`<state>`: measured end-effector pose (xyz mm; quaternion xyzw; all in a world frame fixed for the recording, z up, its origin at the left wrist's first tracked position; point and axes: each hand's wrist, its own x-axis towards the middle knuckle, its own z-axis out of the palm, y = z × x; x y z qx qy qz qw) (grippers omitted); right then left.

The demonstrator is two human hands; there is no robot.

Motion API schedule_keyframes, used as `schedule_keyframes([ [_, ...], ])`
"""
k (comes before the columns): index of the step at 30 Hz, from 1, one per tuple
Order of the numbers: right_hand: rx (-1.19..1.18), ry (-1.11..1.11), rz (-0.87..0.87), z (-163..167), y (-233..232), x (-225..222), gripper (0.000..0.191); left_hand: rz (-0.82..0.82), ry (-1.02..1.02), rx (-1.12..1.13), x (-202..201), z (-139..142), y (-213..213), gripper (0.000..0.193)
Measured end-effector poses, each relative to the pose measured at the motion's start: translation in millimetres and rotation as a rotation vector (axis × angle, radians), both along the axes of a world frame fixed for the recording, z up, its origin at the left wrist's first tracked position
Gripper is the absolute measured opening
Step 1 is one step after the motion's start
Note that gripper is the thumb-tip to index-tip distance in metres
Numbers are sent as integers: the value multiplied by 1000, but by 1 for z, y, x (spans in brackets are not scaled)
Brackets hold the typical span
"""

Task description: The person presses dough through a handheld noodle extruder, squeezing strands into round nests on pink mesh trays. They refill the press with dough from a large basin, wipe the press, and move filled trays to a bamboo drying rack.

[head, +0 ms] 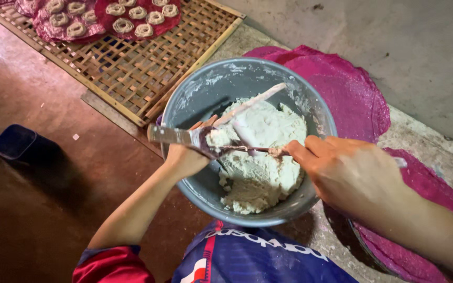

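Between the two hands, a metal spoon loaded with pale dough over a grey bowl.

Beneath both hands sits the grey metal bowl, half filled with a lump of whitish dough. The left hand is closed around a flat metal spoon with dough heaped on its blade, held just above the bowl's near-left rim. The right hand grips a thin utensil whose tip touches the dough on the spoon; the fingers are curled tight around its handle. A white spatula stands tilted in the dough, beyond the hands. Under the right hand and past it lie magenta cloth sheets. Well beyond the left hand, a woven bamboo tray carries cloths with small dough coils.
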<state>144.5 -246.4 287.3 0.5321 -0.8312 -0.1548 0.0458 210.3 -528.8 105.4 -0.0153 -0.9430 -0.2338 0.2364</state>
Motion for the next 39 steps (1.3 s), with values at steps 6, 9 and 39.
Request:
schedule_keyframes([
  [6,38,204,185,-27,-42,14,21,-209,79,46,-11,15,30,87],
  [9,-142,-22,199,-16,-36,8,25,-46,-400,220,-6,24,26,78],
  [39,-1005,-1151,-398,-152,-22,-2,41,220,132,142,-31,43,4,98],
])
